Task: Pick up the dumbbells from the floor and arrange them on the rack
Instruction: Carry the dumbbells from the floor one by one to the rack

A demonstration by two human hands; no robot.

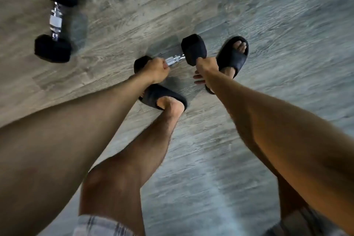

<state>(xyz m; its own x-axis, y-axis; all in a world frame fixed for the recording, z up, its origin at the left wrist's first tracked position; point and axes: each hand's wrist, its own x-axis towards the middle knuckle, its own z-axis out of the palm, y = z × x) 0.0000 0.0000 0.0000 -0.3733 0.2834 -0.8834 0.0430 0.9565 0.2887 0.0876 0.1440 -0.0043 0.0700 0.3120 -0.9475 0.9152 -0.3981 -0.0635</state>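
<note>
Both your hands on one dumbbell (177, 57)
Your left hand (156, 71) grips its handle; your right hand (206, 67) cups the head; another dumbbell (55, 15) lies on the floor (268, 15)

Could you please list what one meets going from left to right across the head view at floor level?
Dumbbell lying on the floor → left hand closed on the handle of the held dumbbell → right hand under that dumbbell's right head → black slide sandal.
</note>
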